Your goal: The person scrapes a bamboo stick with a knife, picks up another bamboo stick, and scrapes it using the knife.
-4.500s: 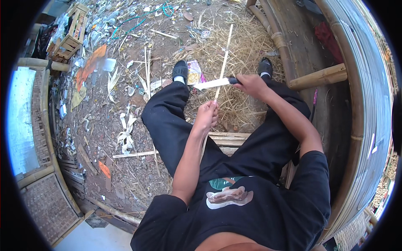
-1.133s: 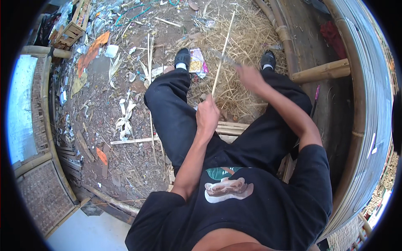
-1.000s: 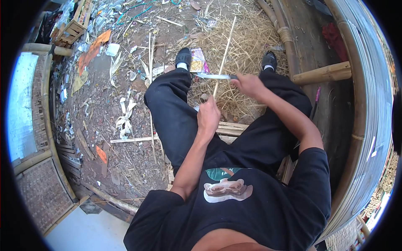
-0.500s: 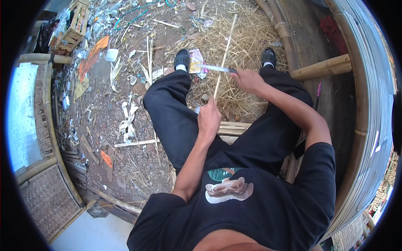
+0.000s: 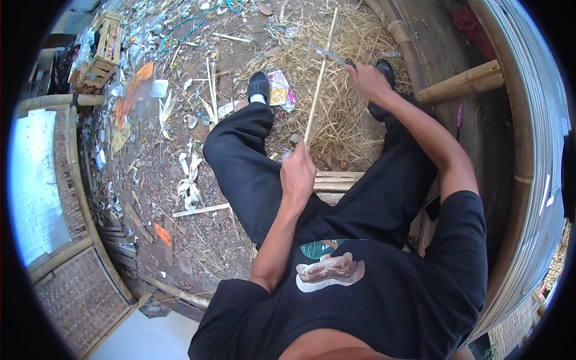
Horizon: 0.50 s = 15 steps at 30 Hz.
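My left hand (image 5: pixel 298 174) is wrapped round the near end of a long, pale bamboo strip (image 5: pixel 318 90), which slants away from me and slightly to the right. In my right hand (image 5: pixel 369 83) is a knife (image 5: pixel 326 53), its handle mostly hidden by the fingers. The blade points left and lies across the strip near its far end. Both hands are out in front, between my spread knees. Under the strip and the knife spreads a heap of thin, straw-coloured shavings (image 5: pixel 342 120).
A colourful printed packet (image 5: pixel 281 90) lies beside my left sandal (image 5: pixel 258 85). Litter and an orange scrap (image 5: pixel 132 90) cover the dirt to the left. A wooden crate (image 5: pixel 102 51) stands at the far left. Bamboo poles (image 5: pixel 462 92) and a wall of slats edge the right side.
My right hand has moved the knife farther away along the strip, toward its far end. The left hand keeps its hold, almost in the same place.
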### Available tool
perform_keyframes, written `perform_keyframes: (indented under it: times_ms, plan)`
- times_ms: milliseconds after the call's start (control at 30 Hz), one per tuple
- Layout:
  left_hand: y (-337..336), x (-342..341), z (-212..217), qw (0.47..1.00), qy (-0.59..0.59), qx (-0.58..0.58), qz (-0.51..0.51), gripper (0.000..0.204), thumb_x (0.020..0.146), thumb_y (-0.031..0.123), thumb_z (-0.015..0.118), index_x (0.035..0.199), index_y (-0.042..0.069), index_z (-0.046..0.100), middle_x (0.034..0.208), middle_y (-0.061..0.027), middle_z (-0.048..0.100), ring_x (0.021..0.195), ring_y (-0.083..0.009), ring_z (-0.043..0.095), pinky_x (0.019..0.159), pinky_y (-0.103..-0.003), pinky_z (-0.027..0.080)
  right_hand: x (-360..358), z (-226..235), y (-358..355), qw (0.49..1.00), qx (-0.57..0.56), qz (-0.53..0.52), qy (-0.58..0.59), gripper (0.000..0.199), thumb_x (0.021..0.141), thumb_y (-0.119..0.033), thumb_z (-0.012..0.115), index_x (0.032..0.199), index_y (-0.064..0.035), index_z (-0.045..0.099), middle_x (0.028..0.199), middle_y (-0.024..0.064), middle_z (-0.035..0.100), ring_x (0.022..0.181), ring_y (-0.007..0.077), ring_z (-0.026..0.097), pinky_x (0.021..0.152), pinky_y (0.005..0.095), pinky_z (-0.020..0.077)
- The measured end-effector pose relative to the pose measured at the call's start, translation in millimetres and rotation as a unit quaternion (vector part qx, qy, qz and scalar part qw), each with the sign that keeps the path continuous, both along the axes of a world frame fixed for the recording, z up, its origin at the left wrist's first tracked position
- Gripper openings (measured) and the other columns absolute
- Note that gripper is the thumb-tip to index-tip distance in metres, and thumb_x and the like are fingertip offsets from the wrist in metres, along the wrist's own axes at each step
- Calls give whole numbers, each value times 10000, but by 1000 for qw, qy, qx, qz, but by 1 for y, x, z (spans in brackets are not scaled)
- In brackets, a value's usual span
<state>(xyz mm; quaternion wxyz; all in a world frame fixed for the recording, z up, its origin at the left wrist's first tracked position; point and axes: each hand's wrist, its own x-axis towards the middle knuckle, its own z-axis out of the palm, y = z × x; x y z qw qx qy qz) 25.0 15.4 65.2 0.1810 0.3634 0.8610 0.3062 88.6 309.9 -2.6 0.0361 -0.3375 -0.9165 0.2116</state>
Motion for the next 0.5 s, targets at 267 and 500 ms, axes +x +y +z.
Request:
perform_keyframes:
  times_ms: [267, 500]
  plan:
    - [-18, 2, 12, 1000, 3, -10, -20, 122, 934, 78, 520, 965, -25, 576, 701, -273, 598, 693, -459, 607, 572, -525, 460, -4, 7, 16, 992, -73, -106, -13, 457, 1025, -438, 368, 989, -18, 545, 779, 213, 650, 751, 420, 652, 681, 517, 505]
    - [-41, -10, 31, 1000, -12, -19, -4, 134, 918, 43, 536, 1006, -26, 611, 709, -272, 595, 688, -445, 606, 568, -497, 453, 3, -37, 44, 998, 63, 29, 11, 353, 1013, -329, 392, 1154, -36, 528, 869, 217, 668, 863, 409, 669, 705, 510, 528]
